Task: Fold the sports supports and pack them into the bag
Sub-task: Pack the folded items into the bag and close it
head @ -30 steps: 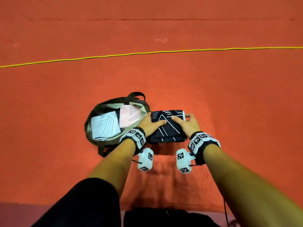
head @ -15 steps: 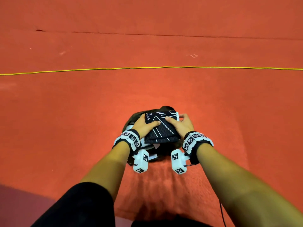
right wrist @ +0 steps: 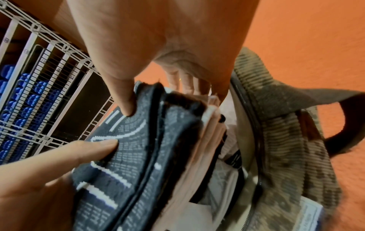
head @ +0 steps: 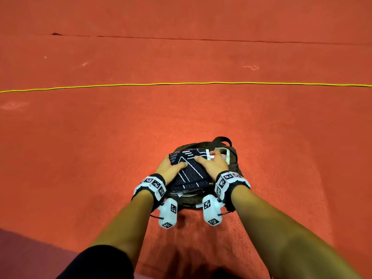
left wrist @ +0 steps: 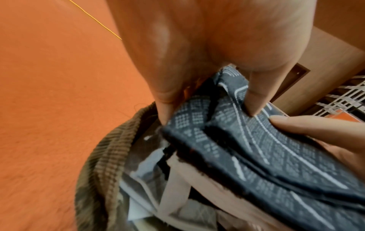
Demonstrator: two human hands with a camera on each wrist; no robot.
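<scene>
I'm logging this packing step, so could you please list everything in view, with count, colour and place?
Folded support: one, black with white lines, over the bag mouth, gripped by both hands.
Bag: one, olive-brown corduroy, on the floor, open.
Other supports: count unclear, pale pink and white, inside the bag.
Floor: orange-red.
Cord: one, yellow, across the floor beyond the bag.
Wire rack: white, holding blue items, at the right wrist view's edge.
Left hand: grips the support's left side.
Right hand: grips its right side.
</scene>
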